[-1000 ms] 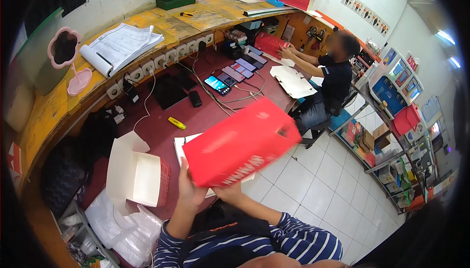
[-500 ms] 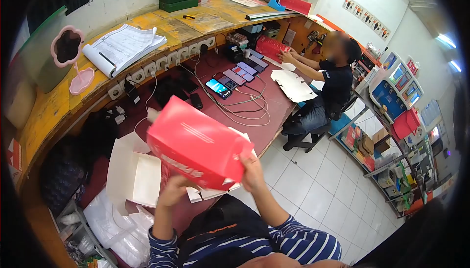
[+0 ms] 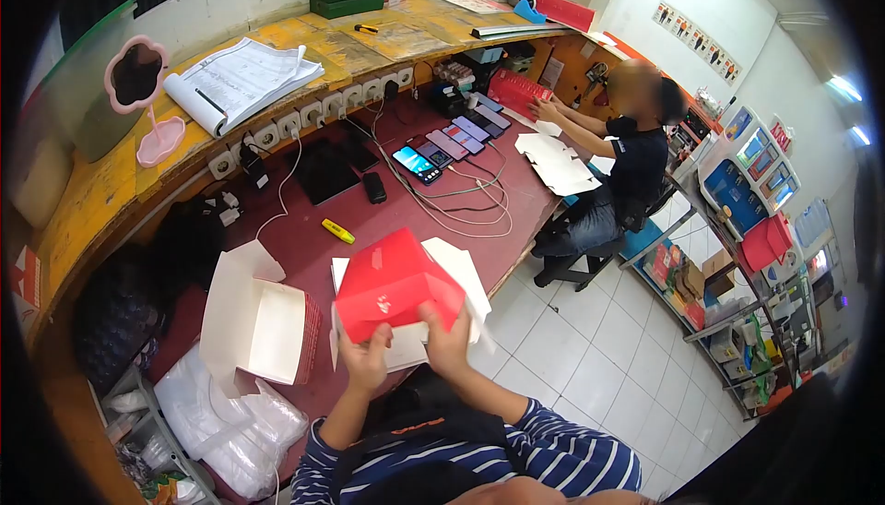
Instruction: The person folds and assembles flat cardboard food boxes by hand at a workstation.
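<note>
both hands, left (image 3: 367, 364) and right (image 3: 449, 339), grip lower edge of red cardboard box (image 3: 395, 282), held above white flat sheets (image 3: 458, 261) on maroon bench (image 3: 304, 247); open white box (image 3: 256, 320) just left, possibly stacked.

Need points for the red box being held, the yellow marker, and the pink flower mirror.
red box (image 3: 392, 279): head view, on its upper red face.
yellow marker (image 3: 337, 231): head view, middle of its body.
pink flower mirror (image 3: 136, 74): head view, on the dark glass.
</note>
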A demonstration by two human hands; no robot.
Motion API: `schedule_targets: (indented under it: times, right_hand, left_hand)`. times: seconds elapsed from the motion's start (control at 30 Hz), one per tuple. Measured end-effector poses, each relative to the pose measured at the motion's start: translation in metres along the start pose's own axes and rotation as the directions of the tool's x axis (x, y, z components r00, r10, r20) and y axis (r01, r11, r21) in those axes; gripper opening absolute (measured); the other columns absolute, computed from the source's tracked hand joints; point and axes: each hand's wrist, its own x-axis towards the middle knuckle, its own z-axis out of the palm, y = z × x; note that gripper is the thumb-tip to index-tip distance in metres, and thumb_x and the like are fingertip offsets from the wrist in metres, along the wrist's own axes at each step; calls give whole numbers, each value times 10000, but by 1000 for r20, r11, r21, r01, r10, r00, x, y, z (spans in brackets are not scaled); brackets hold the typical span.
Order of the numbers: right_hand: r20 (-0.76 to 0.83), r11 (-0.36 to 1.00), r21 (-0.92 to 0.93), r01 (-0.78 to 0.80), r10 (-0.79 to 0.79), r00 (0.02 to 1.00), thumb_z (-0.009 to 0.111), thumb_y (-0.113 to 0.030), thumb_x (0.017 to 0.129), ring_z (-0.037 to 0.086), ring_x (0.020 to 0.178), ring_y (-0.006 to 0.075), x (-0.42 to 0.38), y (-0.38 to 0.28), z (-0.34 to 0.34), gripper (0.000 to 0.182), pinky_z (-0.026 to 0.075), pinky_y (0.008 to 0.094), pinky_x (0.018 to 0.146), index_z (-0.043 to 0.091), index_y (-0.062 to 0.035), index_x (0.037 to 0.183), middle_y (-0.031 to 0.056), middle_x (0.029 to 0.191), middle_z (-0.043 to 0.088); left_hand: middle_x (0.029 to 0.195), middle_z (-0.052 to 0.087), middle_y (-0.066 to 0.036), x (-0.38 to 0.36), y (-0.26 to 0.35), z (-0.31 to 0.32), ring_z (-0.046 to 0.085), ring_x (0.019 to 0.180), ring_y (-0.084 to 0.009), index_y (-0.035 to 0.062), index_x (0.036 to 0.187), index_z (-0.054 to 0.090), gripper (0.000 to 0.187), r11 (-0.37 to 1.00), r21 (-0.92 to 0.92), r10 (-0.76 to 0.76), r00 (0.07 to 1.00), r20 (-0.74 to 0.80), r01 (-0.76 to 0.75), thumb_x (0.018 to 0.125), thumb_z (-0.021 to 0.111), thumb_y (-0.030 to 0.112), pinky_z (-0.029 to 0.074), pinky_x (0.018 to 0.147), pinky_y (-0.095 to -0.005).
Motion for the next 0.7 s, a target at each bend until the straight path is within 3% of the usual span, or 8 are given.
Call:
schedule_targets:
  times: [0.1,0.17,0.23,0.3,0.33,0.43,0.57,0.7]
  right_hand:
    - [129,700,601,-386,391,911,464,-173,828,521,845,158,28,-10,-19,274,404,287,754,466,-5,1044,71,932,550]
    - [694,167,647,-744,274,666,455,-169,823,525,793,147,40,17,-57,247,404,272,692,474,-18,1018,64,881,562]
    - [461,421,652,-631,441,770,474,-113,810,524,731,131,33,-5,-44,132,405,259,658,489,-28,910,59,839,562]
    - [93,893,383,-236,217,972,517,-41,779,525,737,125,23,6,-19,139,413,260,689,487,-23,914,60,838,557]
    - [-80,933,276,-232,263,961,556,9,745,520,799,122,10,4,-5,235,402,254,748,477,-10,965,70,869,551]
    - [-91,787,590,-180,287,954,570,-50,759,500,828,120,-6,9,29,222,376,235,750,478,-58,961,23,914,537]
    - [368,479,669,-569,452,813,558,-83,775,474,791,86,4,17,12,237,384,232,642,489,-122,998,-12,920,530]
    - [297,481,684,-548,502,812,537,-89,792,465,708,73,-1,24,24,190,388,223,580,493,-126,973,-22,865,530]
  left_hand:
    - [898,549,-57,19,6,-29,531,725,-104,-4,1059,469,324,932,350,55,990,132,-98,763,573,78,427,609,-225]
    - [878,562,-59,24,6,-36,544,674,-103,-6,1043,486,306,942,323,73,995,69,-91,759,576,63,429,595,-207]
    - [872,570,-69,27,12,-38,556,717,-108,-7,1027,494,282,901,434,-32,999,13,24,766,571,68,439,617,-223]
    - [792,571,-56,25,6,-26,560,630,-104,-15,968,503,215,901,432,34,999,26,-41,776,561,59,439,563,-205]
    - [758,566,-55,21,1,-15,543,589,-96,-17,959,504,201,957,286,32,999,11,-34,778,556,53,430,539,-197]
    - [666,537,-41,10,-3,14,492,516,-77,-13,919,502,141,996,90,11,997,-81,-3,793,525,44,395,481,-192]
    - [591,472,8,11,-9,-10,379,441,-44,7,874,508,113,971,-98,-218,976,-4,216,818,511,105,312,404,-187]
    - [611,490,19,7,-10,-13,362,427,-33,39,911,506,123,982,-81,-165,985,55,169,822,512,124,273,391,-164]
